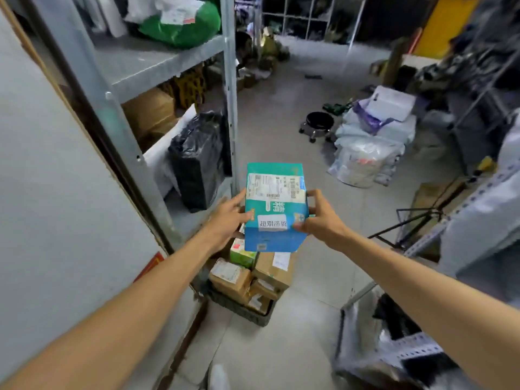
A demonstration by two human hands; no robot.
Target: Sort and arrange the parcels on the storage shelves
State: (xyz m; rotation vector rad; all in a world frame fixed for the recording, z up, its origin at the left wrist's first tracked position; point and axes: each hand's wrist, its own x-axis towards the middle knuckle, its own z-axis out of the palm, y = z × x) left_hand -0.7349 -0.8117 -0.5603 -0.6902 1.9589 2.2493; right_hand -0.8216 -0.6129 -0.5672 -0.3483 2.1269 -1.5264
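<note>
Left hand, right hand — gripping one teal parcel.

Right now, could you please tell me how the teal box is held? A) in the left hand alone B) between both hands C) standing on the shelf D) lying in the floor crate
B: the left hand and right hand grip opposite sides of the teal box, up above the crate.

Box above crate, right of shelves
</note>
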